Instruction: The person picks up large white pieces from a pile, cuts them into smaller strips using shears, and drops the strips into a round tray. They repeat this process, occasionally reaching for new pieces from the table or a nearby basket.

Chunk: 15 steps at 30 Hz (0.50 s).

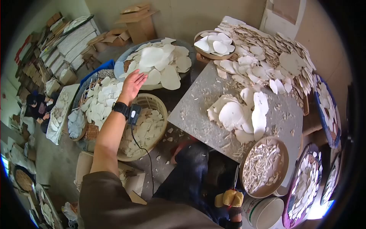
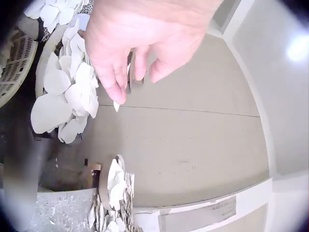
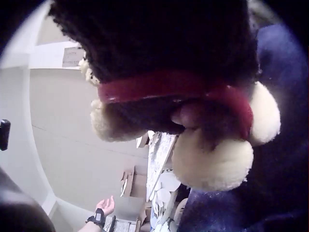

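My left hand (image 1: 132, 86) reaches out with extended fingers, a watch-like strap and a small camera on its wrist. Just beyond its fingertips, a bright white slice (image 1: 154, 57) overlaps the heap of flat pale slices in a round basin (image 1: 121, 63). Low by my lap, my right hand (image 1: 230, 199) wears a dark glove with yellow foam pads (image 3: 212, 162) and a red band (image 3: 164, 87). It grips a knife whose thin blade (image 1: 236, 177) points up towards the board; the handle is mostly hidden.
A grey work board (image 1: 194, 103) bears stacked slices (image 1: 232, 116) and a bowl of thin strips (image 1: 282, 168). Beside my left forearm stands a plastic basket (image 1: 162, 103) of scraps. A white bucket (image 1: 270, 213) is at right. Another person (image 1: 38, 105) sits at far left.
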Motion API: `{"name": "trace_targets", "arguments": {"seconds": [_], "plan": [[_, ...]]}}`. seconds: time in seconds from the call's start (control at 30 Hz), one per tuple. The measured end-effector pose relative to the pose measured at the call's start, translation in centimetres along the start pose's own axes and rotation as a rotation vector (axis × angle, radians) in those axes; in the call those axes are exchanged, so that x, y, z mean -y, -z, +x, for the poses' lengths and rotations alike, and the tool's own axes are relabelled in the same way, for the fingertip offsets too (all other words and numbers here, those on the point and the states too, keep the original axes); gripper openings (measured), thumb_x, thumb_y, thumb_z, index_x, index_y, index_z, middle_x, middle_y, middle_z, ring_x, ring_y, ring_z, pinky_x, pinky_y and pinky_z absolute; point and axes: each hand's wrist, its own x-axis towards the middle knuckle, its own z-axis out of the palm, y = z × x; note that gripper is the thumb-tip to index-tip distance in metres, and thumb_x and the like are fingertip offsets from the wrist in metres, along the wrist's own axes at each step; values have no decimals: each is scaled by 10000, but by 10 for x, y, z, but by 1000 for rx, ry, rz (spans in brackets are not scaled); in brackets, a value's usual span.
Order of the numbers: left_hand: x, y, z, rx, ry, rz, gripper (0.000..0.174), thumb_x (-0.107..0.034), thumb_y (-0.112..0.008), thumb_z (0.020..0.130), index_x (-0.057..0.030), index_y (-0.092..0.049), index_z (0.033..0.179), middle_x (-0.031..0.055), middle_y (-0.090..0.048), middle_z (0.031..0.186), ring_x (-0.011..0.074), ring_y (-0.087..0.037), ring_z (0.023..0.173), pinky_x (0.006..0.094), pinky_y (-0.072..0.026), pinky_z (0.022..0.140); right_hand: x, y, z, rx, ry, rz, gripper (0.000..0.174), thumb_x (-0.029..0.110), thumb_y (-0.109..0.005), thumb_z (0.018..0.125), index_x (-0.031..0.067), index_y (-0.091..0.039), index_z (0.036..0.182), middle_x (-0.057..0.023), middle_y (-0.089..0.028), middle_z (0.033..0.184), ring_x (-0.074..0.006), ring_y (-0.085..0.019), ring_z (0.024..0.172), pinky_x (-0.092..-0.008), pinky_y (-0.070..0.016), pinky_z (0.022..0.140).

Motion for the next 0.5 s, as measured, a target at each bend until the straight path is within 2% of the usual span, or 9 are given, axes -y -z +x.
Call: {"name": "trace_targets", "arguments": {"seconds": [0.03, 0.13, 0.17, 0.23, 0.33, 0.5], "plan": [[2, 8, 5, -97, 2, -15, 286, -106, -575, 865, -7, -515, 1126, 174, -595, 1026, 297, -601, 981, 375, -496, 905, 2, -4, 6, -22, -7, -7, 381, 375, -567, 862, 28, -586, 1017, -114, -632, 974, -288, -618, 831, -404, -522, 720], [36, 32, 7, -97, 183, 89, 300, -111, -584, 864, -29, -517, 1144, 154, -601, 1067, 294, -584, 1028, 371, -471, 943, 6, -13, 20, -110, -22, -81, 373, 366, -570, 859, 28, -586, 1016, -112, -632, 969, -284, -619, 829, -399, -522, 718], [56, 48, 9, -38, 247, 103, 279, -100, -583, 859, -27, -535, 1125, 151, -606, 1060, 287, -590, 1018, 381, -475, 927, 6, -16, 24, -138, -29, -122, 370, 363, -571, 858, 28, -586, 1015, -112, -632, 968, -282, -619, 828, -398, -521, 718], [87, 55, 11, -65, 390, 127, 262, -89, -587, 850, -31, -554, 1104, 142, -613, 1041, 278, -601, 992, 390, -481, 911, 8, -23, 31, -206, -47, -195, 365, 357, -573, 856, 28, -586, 1014, -111, -633, 965, -279, -620, 827, -394, -521, 717], [136, 65, 19, -91, 448, 163, 213, -67, -573, 849, -40, -571, 1060, 136, -628, 990, 291, -612, 964, 396, -496, 886, 10, -29, 37, -298, -71, -305, 358, 348, -577, 853, 28, -586, 1013, -109, -633, 961, -275, -620, 825, -390, -520, 715], [194, 84, 58, -143, 554, 216, 265, -80, -576, 846, 1, -527, 1093, 164, -589, 974, 311, -630, 895, 385, -539, 805, 5, -31, 58, -401, -113, -400, 345, 333, -582, 849, 28, -587, 1011, -106, -634, 954, -268, -621, 821, -382, -519, 713]]}}
